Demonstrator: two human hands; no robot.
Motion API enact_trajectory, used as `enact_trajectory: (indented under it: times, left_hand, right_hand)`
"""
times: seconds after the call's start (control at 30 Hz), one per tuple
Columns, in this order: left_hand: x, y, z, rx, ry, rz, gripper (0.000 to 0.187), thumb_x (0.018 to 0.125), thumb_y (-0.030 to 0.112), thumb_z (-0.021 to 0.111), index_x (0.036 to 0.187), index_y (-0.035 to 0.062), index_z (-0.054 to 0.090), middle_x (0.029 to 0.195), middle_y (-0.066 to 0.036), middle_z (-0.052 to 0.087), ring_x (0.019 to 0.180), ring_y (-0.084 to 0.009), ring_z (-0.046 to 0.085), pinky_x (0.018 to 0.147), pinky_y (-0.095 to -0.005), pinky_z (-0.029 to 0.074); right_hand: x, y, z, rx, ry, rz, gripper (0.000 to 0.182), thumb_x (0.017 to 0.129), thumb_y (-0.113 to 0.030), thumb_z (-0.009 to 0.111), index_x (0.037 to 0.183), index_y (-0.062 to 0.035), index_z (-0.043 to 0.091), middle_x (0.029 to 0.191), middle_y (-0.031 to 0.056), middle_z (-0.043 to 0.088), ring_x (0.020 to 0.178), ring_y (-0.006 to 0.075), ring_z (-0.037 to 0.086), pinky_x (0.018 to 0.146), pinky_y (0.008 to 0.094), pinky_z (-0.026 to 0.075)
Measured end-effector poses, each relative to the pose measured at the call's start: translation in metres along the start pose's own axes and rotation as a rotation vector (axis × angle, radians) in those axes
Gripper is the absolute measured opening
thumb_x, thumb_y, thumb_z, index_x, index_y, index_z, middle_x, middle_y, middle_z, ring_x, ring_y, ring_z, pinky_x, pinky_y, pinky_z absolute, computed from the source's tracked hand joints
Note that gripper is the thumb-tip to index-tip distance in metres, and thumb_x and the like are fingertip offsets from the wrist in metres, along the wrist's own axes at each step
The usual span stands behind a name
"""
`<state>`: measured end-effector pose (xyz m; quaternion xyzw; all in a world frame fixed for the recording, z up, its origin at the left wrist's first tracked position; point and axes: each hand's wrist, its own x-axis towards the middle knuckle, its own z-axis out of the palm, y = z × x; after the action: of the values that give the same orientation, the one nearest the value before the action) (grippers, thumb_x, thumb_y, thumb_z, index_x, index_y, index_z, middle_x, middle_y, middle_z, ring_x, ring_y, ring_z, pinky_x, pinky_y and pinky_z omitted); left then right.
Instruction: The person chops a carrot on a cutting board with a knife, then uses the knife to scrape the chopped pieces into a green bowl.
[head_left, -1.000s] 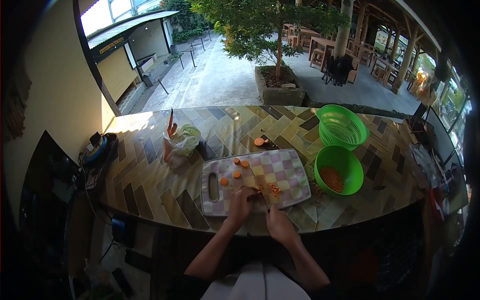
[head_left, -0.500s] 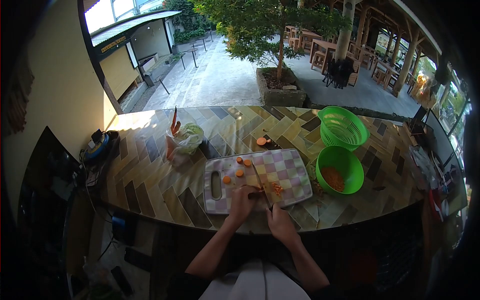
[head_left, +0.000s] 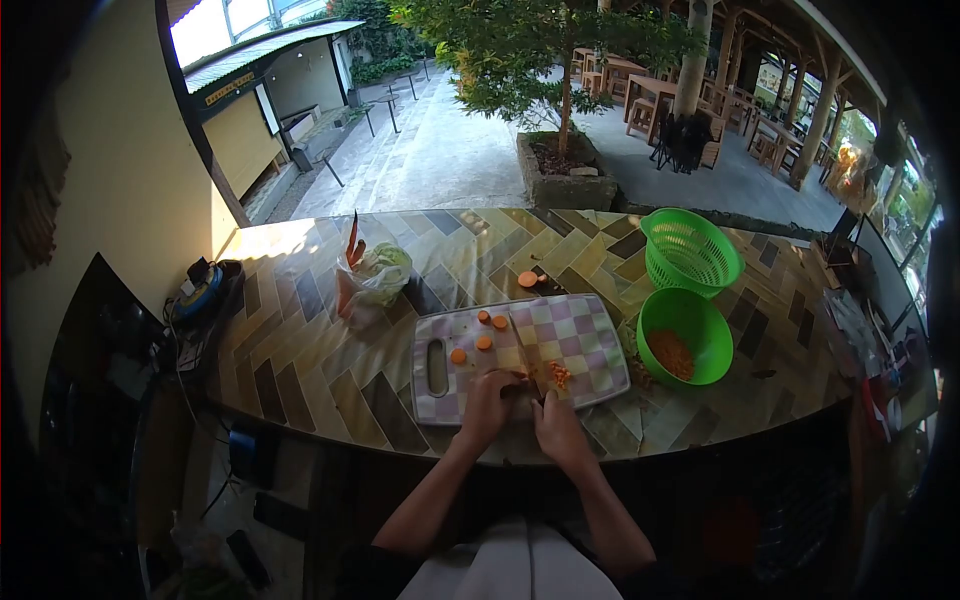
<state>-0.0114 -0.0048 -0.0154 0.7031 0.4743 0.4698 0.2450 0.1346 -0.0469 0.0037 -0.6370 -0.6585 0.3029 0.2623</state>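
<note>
My right hand (head_left: 562, 430) is closed around the handle of a knife (head_left: 524, 345), its blade pointing away across the cutting board (head_left: 590, 340). Close to the blade, the bent fingers of my left hand (head_left: 488, 405) press on a carrot piece, mostly hidden under the fingertips. Several carrot pieces (head_left: 483, 342) lie on the board's left half. Just right of the knife is a small heap of diced carrot (head_left: 560, 376). The board is checkered in pink, white and yellow, with a handle slot at its left.
Right of the board stands a green bowl (head_left: 718, 345) holding chopped carrot (head_left: 672, 355); a green colander (head_left: 690, 235) is behind it. A thicker carrot chunk (head_left: 528, 279) lies beyond the board. A plastic bag (head_left: 382, 280) with pale green vegetable sits left. The table edge (head_left: 400, 452) runs before me.
My right hand and the knife have moved slightly forward, and the blade sits closer to my left fingers. The whole view has shifted a little. The carrot pieces stay in place.
</note>
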Motion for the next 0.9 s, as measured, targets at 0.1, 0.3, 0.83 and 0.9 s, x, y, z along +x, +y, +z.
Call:
enact_trajectory:
  times: [0.1, 0.3, 0.83, 0.9]
  left_hand:
    - [0.001, 0.004, -0.003, 0.034, 0.003, -0.013, 0.018, 0.073, -0.001, 0.067, 0.089, -0.0013, 0.074, 0.094, -0.016, 0.073, 0.092, -0.0336, 0.068, 0.084, -0.0386, 0.053]
    - [0.0, 0.003, -0.003, 0.049, 0.001, -0.03, 0.018, 0.073, -0.001, 0.066, 0.088, 0.0007, 0.075, 0.092, -0.016, 0.073, 0.089, -0.0327, 0.069, 0.083, -0.0388, 0.053]
    - [0.003, 0.007, -0.008, 0.03, -0.034, -0.079, 0.018, 0.073, -0.002, 0.067, 0.09, -0.0015, 0.074, 0.095, -0.017, 0.072, 0.092, -0.0325, 0.069, 0.085, -0.0372, 0.053]
    - [0.002, 0.005, -0.007, 0.034, -0.033, -0.067, 0.019, 0.072, -0.003, 0.067, 0.089, -0.0014, 0.074, 0.095, -0.017, 0.073, 0.092, -0.0324, 0.069, 0.085, -0.0372, 0.053]
  right_hand:
    - [-0.008, 0.011, -0.004, 0.042, 0.027, -0.098, 0.034, 0.101, -0.026, 0.049, 0.095, 0.0074, 0.049, 0.085, 0.0338, 0.06, 0.086, 0.0511, 0.058, 0.072, 0.0548, 0.044]
    - [-0.02, -0.01, -0.019, 0.032, -0.098, 0.063, 0.034, 0.101, -0.026, 0.049, 0.095, 0.0075, 0.048, 0.085, 0.0339, 0.06, 0.09, 0.0511, 0.058, 0.074, 0.0549, 0.043]
    - [-0.007, -0.006, -0.005, 0.016, 0.003, 0.008, 0.032, 0.1, -0.024, 0.05, 0.094, 0.0071, 0.049, 0.087, 0.0338, 0.061, 0.089, 0.0504, 0.059, 0.074, 0.0558, 0.045]
    - [-0.016, -0.007, -0.013, 0.043, -0.037, 0.007, 0.032, 0.1, -0.024, 0.05, 0.094, 0.0071, 0.049, 0.083, 0.0332, 0.061, 0.087, 0.0504, 0.059, 0.073, 0.056, 0.045]
